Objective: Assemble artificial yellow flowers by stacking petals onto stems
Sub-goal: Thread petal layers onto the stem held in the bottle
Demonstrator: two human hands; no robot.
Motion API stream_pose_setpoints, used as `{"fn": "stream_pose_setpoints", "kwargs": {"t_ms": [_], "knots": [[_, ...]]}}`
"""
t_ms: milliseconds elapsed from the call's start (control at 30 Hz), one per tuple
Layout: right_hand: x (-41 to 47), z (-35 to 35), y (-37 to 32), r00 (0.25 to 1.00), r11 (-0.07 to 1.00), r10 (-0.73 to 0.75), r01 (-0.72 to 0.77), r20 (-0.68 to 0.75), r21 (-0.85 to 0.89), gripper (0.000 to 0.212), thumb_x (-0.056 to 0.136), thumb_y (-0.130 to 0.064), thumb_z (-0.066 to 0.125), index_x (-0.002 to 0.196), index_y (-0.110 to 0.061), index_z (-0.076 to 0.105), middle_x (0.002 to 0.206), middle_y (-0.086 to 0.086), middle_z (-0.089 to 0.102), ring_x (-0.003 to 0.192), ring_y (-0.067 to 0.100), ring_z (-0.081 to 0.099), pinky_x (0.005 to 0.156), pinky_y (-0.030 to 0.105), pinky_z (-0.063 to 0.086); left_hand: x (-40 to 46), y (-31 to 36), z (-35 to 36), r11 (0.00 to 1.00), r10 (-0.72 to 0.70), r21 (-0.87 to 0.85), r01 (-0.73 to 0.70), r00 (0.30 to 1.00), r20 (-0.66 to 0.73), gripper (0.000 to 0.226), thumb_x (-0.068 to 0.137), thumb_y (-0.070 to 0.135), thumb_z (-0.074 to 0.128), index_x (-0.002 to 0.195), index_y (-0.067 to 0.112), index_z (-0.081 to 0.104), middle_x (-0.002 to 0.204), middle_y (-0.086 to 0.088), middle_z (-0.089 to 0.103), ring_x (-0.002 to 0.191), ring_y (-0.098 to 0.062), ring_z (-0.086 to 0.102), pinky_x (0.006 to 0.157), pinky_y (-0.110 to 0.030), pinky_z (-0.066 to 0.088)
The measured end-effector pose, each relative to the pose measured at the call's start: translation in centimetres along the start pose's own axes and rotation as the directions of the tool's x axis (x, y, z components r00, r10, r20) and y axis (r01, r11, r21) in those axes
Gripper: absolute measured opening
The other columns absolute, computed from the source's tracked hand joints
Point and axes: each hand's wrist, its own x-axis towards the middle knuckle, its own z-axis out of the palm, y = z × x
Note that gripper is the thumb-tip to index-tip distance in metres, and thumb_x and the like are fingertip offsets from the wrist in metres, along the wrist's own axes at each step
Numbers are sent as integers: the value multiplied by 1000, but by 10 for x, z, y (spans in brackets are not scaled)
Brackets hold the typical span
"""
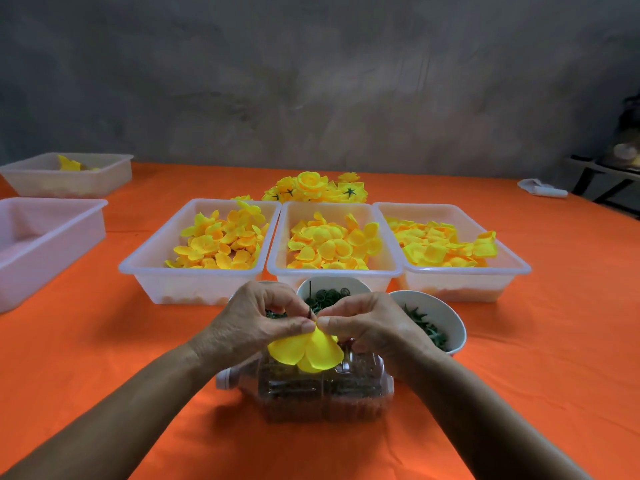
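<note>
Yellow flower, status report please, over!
Left hand and right hand both pinching the yellow flower on its stem. Half built. Nothing in the way. Over.

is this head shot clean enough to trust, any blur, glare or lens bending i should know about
Head view: wide-angle bending curves the orange table and bows the arms outward; soft, even light with faint shadows; the petal layer pinched by the left hand and right hand is bright, nearly washed out; the stem is thin and slightly soft; the finished flowers are soft, the wall dim.

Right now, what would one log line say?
left hand: pinches stem | right hand: pinches yellow petal | step: petal on stem
</note>
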Motion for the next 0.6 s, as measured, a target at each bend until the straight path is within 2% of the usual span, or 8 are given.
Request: {"fn": "stream_pose_setpoints", "kwargs": {"t_ms": [67, 133, 233, 300, 367, 433, 500, 600], "knots": [[-1, -2, -2, 1000, 1000, -7, 7, 17, -27, 9, 82, -13, 70, 87, -7, 74, 64, 4, 62, 58, 11, 52, 47, 15, 35, 1, 0, -1, 1000, -24, -16, 24, 1000, 15, 14, 67, 19, 83, 73, 9, 75, 83, -16, 69, 86, -35, 64, 82, -50, 51], [1, -9, -4, 999, 998, -51, 51, -5, -41, 7, 82, -15, 70, 86, -9, 74, 73, 6, 68, 66, 14, 60, 54, 19, 42, 2, 0, -1, 998, -46, -39, 46, 999, 10, 11, 64, 19, 81, 68, 11, 74, 79, -15, 68, 81, -32, 64, 78, -46, 51], [16, -34, -7, 960, 977, -185, 156, -209, -147, 8, 84, -16, 70, 87, -9, 74, 81, 2, 73, 72, 1, 64, 60, 12, 46, 4, 2, -2, 994, -73, -78, 75, 997, 35, 8, 62, 16, 80, 64, 11, 73, 78, -19, 66, 77, -27, 62, 73, -40, 49], [33, -60, -6, 893, 955, -251, 166, -373, -244, 12, 85, -14, 69, 92, -6, 74, 92, 7, 73, 81, 8, 65, 67, 16, 48, 6, 4, -2, 993, -90, -76, 93, 995, 51, 12, 63, 15, 83, 63, 10, 72, 80, -23, 65, 78, -27, 60, 74, -38, 48], [53, -89, -3, 821, 916, -288, 86, -494, -391, 16, 87, -15, 66, 98, -7, 74, 101, 9, 72, 91, 17, 65, 77, 26, 49, 6, 6, -2, 991, -104, -80, 109, 993, 59, 13, 62, 15, 84, 62, 12, 71, 81, -26, 63, 78, -27, 60, 74, -39, 47], [72, -116, 2, 794, 832, -280, -79, -539, -549, 20, 89, -18, 61, 104, -11, 73, 112, 8, 70, 105, 24, 62, 87, 30, 45, 7, 7, -2, 990, -107, -81, 112, 992, 59, 15, 61, 14, 86, 62, 11, 71, 81, -27, 63, 77, -27, 59, 73, -40, 47], [89, -137, 7, 815, 741, -207, -231, -541, -630, 25, 93, -20, 54, 111, -15, 70, 121, 9, 65, 114, 29, 57, 92, 33, 44, 8, 8, -3, 990, -106, -82, 111, 993, 61, 12, 61, 14, 83, 61, 12, 71, 81, -27, 63, 77, -28, 59, 72, -40, 47], [110, -150, 17, 851, 650, -80, -350, -518, -675, 29, 94, -18, 47, 116, -21, 67, 128, 10, 60, 118, 34, 50, 97, 38, 44, 9, 5, -3, 990, -107, -86, 112, 992, 63, 10, 61, 16, 80, 62, 10, 72, 80, -25, 64, 76, -27, 59, 71, -40, 48]]}}
